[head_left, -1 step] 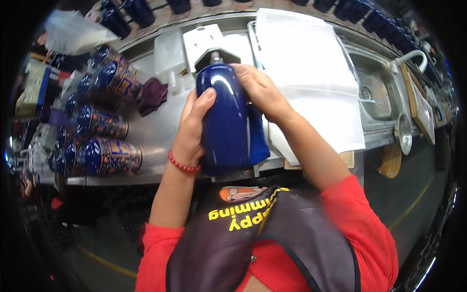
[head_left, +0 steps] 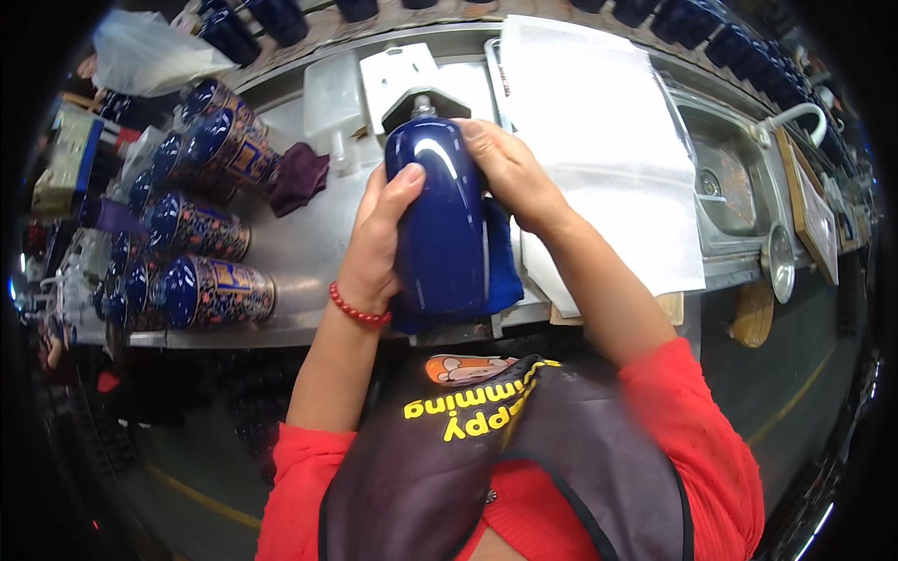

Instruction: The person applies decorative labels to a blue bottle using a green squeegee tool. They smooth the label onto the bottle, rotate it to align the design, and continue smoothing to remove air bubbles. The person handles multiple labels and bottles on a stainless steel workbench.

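A glossy dark blue bottle (head_left: 440, 215) with a short clear or metallic neck is held between my two hands, its neck pointing away from me. My left hand (head_left: 379, 220) wraps its left side, thumb lying over the front. At the upper right shoulder of the bottle, my right hand (head_left: 514, 178) is curled against it; some of its fingers are hidden. Under and beside the bottle shows a blue cloth (head_left: 502, 257). Just past the neck lies a dark angular holder (head_left: 398, 110), partly covered by the bottle.
Blue bottles with flowered patterns (head_left: 220, 292) lie at the left, near a purple cloth (head_left: 299, 178). White sheets (head_left: 599, 159) cover the bench's right part, beside a metal sink (head_left: 716, 178). A translucent box (head_left: 329, 89) stands behind. More blue bottles (head_left: 281, 21) line the far edge.
The view has shifted slightly, so the bench and bottles appear a little further right. Both hands keep the same hold on the blue bottle.
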Demonstrator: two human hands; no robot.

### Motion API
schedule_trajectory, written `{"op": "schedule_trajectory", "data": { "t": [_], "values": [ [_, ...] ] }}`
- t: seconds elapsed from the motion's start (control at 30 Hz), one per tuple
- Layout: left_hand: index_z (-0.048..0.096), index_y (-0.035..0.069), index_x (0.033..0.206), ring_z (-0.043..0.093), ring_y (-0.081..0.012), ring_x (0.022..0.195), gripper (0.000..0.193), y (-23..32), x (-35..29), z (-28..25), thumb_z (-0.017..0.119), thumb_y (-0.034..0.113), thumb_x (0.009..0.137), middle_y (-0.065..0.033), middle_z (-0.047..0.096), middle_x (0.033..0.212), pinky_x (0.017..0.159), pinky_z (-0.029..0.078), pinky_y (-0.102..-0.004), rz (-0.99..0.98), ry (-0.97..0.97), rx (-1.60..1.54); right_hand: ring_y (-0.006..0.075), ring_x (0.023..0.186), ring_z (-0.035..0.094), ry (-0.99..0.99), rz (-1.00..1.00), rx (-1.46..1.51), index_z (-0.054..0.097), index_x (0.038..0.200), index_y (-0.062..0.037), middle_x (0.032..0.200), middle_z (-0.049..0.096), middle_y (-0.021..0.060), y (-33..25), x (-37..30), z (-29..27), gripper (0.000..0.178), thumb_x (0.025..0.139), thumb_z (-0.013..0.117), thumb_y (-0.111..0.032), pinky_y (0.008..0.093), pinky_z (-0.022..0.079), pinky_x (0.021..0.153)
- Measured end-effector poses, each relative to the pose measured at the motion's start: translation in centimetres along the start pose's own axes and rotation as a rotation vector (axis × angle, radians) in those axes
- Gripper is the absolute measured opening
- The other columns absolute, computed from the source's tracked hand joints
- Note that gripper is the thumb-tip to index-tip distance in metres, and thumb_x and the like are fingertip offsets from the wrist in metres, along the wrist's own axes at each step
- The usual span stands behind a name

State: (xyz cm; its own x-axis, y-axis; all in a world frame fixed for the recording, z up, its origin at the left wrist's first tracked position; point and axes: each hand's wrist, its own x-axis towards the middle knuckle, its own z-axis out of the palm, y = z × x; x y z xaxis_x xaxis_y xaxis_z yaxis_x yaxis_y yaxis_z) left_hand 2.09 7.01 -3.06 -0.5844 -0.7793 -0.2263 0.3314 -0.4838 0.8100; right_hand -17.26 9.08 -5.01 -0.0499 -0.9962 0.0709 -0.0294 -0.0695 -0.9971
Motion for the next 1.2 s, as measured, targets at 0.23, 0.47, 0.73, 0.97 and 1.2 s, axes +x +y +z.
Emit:
{"op": "schedule_trajectory", "data": {
  "t": [0.23, 0.47, 0.73, 0.97, 1.2],
  "values": [
    [0.051, 0.0, 0.127, 0.067, -0.0152, 0.094, 0.049, -0.4, 1.5, 0.0, 0.071, 0.033, 0.096, -0.0094, 0.066, 0.108, 0.083, 0.057, -0.0282, 0.082, 0.002, 0.034, 0.0188, 0.109, 0.061, 0.123, -0.098, -0.186, 0.059, 0.136, -0.0003, 0.119, 0.064, 0.014, 0.8, 0.7, 0.2, 0.059, 0.109, 0.042, -0.05, 0.0279, 0.05, 0.094],
    [0.048, -0.003, 0.139, 0.065, -0.0174, 0.1, 0.054, -1.2, 1.7, -0.4, 0.066, 0.031, 0.101, -0.0118, 0.063, 0.123, 0.089, 0.053, -0.0278, 0.367, 0.137, 0.391, 0.0248, 0.114, 0.062, 0.118, -0.368, -0.772, 0.066, 0.123, -0.0056, 0.12, 0.064, 0.0106, -0.8, -5.7, -7.4, 0.027, 0.097, 0.065, -0.011, 0.0355, 0.05, 0.094],
    [0.071, 0.007, 0.1, 0.054, -0.0337, 0.119, 0.02, -2.9, -4.1, 4.8, 0.078, 0.015, 0.083, -0.0133, 0.067, 0.119, 0.102, 0.042, -0.0431, 1.054, -0.138, 1.585, 0.0335, 0.11, 0.058, -0.199, -0.177, -1.099, 0.062, 0.098, -0.003, 0.115, 0.058, 0.0126, -2.3, -16.9, -8.3, 0.032, 0.076, 0.081, -0.014, 0.0425, 0.05, 0.093],
    [0.072, 0.008, 0.094, 0.057, -0.0341, 0.114, 0.018, -3.4, -4.0, 5.6, 0.078, 0.017, 0.08, -0.0116, 0.07, 0.111, 0.098, 0.043, -0.0441, 1.082, -0.161, 1.6, 0.0329, 0.106, 0.058, -0.183, -0.186, -1.135, 0.061, 0.09, -0.0025, 0.109, 0.058, 0.0124, -1.1, -17.9, -6.7, 0.026, 0.075, 0.079, -0.012, 0.0426, 0.05, 0.09],
    [0.073, 0.007, 0.094, 0.058, -0.0355, 0.112, 0.014, -3.5, -4.7, 5.1, 0.077, 0.014, 0.082, -0.013, 0.071, 0.11, 0.098, 0.045, -0.0429, 1.062, -0.16, 1.556, 0.0338, 0.104, 0.06, -0.181, -0.233, -1.031, 0.059, 0.09, -0.0014, 0.109, 0.061, 0.0139, -0.9, -17.4, -7.9, 0.013, 0.082, 0.07, -0.003, 0.0408, 0.051, 0.089]
  ]
}}
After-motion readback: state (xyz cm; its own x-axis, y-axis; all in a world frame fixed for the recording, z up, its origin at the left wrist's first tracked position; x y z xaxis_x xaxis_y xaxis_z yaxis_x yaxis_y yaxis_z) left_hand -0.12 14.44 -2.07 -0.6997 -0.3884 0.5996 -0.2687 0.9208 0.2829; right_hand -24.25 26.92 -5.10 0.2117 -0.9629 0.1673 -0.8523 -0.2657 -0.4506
